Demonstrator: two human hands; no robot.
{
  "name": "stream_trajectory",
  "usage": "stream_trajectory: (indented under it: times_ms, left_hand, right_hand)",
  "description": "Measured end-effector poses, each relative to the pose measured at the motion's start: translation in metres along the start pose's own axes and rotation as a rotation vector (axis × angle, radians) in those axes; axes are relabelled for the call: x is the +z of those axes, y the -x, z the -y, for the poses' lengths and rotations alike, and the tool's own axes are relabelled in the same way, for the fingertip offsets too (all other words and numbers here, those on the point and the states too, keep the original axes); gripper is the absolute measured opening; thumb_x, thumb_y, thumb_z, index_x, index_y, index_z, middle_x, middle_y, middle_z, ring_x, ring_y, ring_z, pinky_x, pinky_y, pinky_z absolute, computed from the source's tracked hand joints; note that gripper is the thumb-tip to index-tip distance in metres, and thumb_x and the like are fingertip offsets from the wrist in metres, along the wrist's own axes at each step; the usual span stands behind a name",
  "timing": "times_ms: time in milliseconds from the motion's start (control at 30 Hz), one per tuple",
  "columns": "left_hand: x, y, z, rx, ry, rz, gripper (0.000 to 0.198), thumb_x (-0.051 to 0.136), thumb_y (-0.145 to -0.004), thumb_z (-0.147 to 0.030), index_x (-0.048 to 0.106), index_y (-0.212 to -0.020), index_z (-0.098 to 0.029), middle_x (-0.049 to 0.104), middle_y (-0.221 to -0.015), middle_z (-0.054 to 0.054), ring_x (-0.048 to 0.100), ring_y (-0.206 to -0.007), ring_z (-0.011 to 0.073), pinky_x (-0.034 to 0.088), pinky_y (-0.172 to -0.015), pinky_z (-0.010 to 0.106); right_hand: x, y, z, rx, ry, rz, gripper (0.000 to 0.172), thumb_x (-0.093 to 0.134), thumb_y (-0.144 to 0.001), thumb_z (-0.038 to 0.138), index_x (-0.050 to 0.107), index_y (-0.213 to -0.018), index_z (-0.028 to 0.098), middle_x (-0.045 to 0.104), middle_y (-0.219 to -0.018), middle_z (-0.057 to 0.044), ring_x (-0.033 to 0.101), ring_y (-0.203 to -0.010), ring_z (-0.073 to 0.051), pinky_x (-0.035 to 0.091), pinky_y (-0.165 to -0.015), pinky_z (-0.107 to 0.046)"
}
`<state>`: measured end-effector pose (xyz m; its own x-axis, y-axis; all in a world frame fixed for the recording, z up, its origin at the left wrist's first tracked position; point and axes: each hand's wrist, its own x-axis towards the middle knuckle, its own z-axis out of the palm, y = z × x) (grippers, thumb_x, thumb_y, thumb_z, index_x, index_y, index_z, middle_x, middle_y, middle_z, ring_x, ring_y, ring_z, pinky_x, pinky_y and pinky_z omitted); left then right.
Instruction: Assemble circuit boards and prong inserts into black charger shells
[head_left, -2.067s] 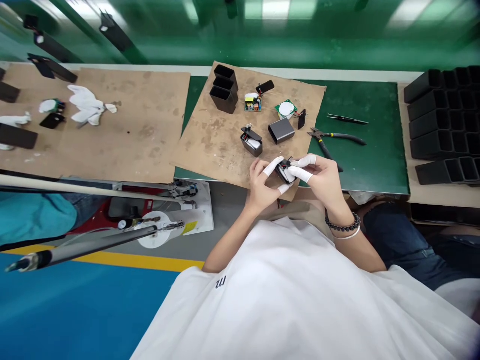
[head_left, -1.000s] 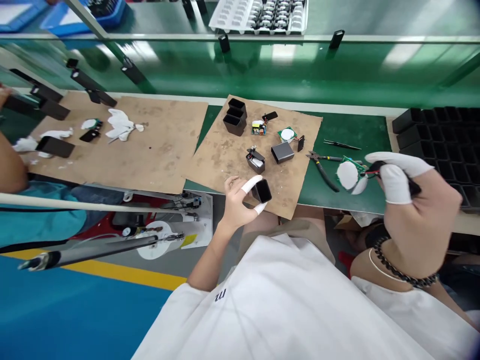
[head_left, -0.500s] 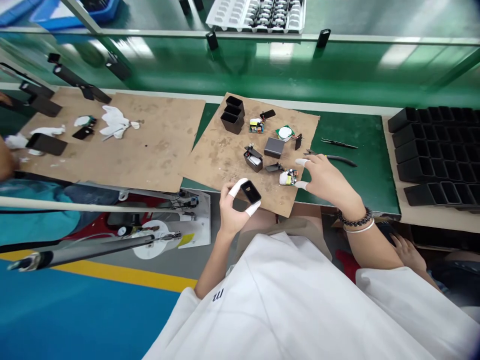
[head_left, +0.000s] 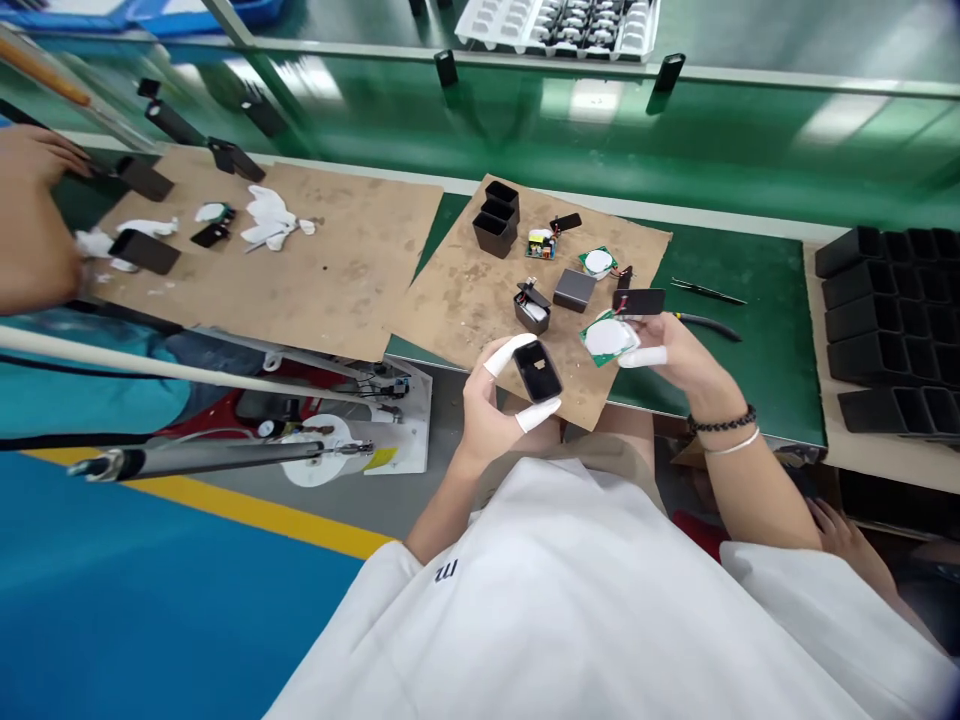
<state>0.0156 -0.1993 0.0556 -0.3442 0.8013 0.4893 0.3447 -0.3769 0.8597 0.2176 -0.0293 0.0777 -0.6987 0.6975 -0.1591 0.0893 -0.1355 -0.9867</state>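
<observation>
Fingers in white finger cots, my left hand grips a black plastic housing with its open end facing up toward me. My right hand holds a green circuit board with a white pad on its face, raised above the cardboard. A black end cap hangs by wires from this board, beside my fingers. Just beyond sit a grey housing and a black housing with a cap and wires sticking out. Another board with a white disc lies behind them.
Several black housings stand on the cardboard near a yellow-and-white board. Tweezers and pliers lie on the green mat. Rows of black housings fill the right side. A co-worker's arm reaches in at left.
My right hand has picked up the circuit board with its wired cap from the cardboard and turned its white face up. My left hand still holds the housing. The view has shifted slightly left.
</observation>
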Motion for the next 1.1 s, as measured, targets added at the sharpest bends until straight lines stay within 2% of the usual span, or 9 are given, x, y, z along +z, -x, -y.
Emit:
stream_trajectory:
  times_ms: [100, 167, 233, 300, 433, 500, 633, 900, 1100]
  left_hand:
    - [0.000, -0.008, -0.017, -0.001, 0.019, 0.043, 0.065, 0.090, -0.071, -0.030, 0.067, -0.131, -0.022, 0.069, -0.119, 0.009, 0.067, -0.113, 0.0256, 0.055, -0.101, 0.038]
    - [-0.001, -0.013, -0.028, 0.006, 0.011, 0.064, 0.064, 0.089, -0.071, -0.030, 0.067, -0.132, -0.022, 0.069, -0.114, 0.007, 0.067, -0.108, 0.0239, 0.055, -0.097, 0.036]
    - [-0.002, -0.017, -0.039, 0.018, -0.019, 0.091, 0.064, 0.089, -0.072, -0.028, 0.068, -0.132, -0.023, 0.068, -0.112, 0.006, 0.066, -0.106, 0.0233, 0.055, -0.096, 0.036]
    - [-0.004, -0.020, -0.048, 0.029, -0.062, 0.126, 0.063, 0.088, -0.072, -0.026, 0.068, -0.132, -0.024, 0.068, -0.112, 0.006, 0.066, -0.107, 0.0239, 0.055, -0.096, 0.037]
    - [-0.007, -0.023, -0.059, 0.057, -0.106, 0.157, 0.064, 0.087, -0.071, -0.023, 0.068, -0.132, -0.024, 0.068, -0.109, 0.005, 0.066, -0.103, 0.0227, 0.055, -0.092, 0.035]
    - [-0.008, -0.022, -0.063, 0.080, -0.130, 0.153, 0.065, 0.088, -0.070, -0.023, 0.069, -0.132, -0.025, 0.068, -0.108, 0.004, 0.066, -0.100, 0.0223, 0.054, -0.092, 0.035]
    - [-0.009, -0.020, -0.068, 0.101, -0.182, 0.178, 0.063, 0.087, -0.072, -0.024, 0.068, -0.132, -0.025, 0.069, -0.110, 0.005, 0.066, -0.100, 0.0231, 0.053, -0.094, 0.037]
    - [-0.009, -0.020, -0.069, 0.123, -0.165, 0.203, 0.062, 0.088, -0.072, -0.030, 0.069, -0.131, -0.025, 0.069, -0.109, 0.005, 0.067, -0.099, 0.0223, 0.055, -0.091, 0.035]
    - [-0.007, -0.022, -0.067, 0.143, -0.123, 0.225, 0.064, 0.087, -0.072, -0.027, 0.069, -0.133, -0.026, 0.071, -0.111, 0.006, 0.069, -0.101, 0.0237, 0.058, -0.091, 0.037]
  right_hand:
    - [0.020, 0.019, 0.001, -0.194, -0.164, -0.187, 0.053, 0.095, -0.047, 0.052, 0.070, -0.083, 0.022, 0.077, -0.094, -0.006, 0.074, -0.092, -0.030, 0.061, -0.088, -0.045]
    - [0.036, 0.031, 0.012, -0.373, -0.165, -0.233, 0.055, 0.096, -0.049, 0.054, 0.072, -0.087, 0.023, 0.077, -0.094, -0.006, 0.074, -0.094, -0.031, 0.062, -0.087, -0.047]
    - [0.049, 0.043, 0.026, -0.545, -0.101, -0.197, 0.054, 0.095, -0.059, 0.049, 0.073, -0.102, 0.025, 0.077, -0.105, -0.007, 0.074, -0.103, -0.032, 0.061, -0.092, -0.049]
    - [0.058, 0.052, 0.037, -0.635, 0.023, -0.146, 0.052, 0.090, -0.070, 0.043, 0.071, -0.115, 0.028, 0.075, -0.120, -0.008, 0.070, -0.115, -0.031, 0.059, -0.099, -0.049]
    - [0.066, 0.057, 0.039, -0.737, 0.272, -0.135, 0.043, 0.080, -0.080, 0.045, 0.068, -0.118, 0.029, 0.071, -0.129, -0.009, 0.068, -0.119, -0.033, 0.057, -0.101, -0.051]
    - [0.066, 0.056, 0.035, -0.753, 0.337, -0.132, 0.042, 0.077, -0.080, 0.051, 0.068, -0.116, 0.029, 0.071, -0.128, -0.010, 0.068, -0.118, -0.035, 0.058, -0.099, -0.054]
    - [0.064, 0.056, 0.031, -0.663, 0.396, -0.140, 0.049, 0.076, -0.078, 0.061, 0.068, -0.114, 0.029, 0.071, -0.127, -0.013, 0.069, -0.116, -0.037, 0.059, -0.095, -0.055]
    - [0.058, 0.061, 0.041, -0.600, 0.384, -0.084, 0.064, 0.083, -0.068, 0.068, 0.069, -0.118, 0.030, 0.073, -0.125, -0.011, 0.069, -0.118, -0.037, 0.059, -0.097, -0.053]
    - [0.058, 0.062, 0.043, -0.622, 0.298, 0.000, 0.060, 0.087, -0.071, 0.057, 0.070, -0.121, 0.029, 0.072, -0.130, -0.009, 0.067, -0.124, -0.036, 0.056, -0.106, -0.054]
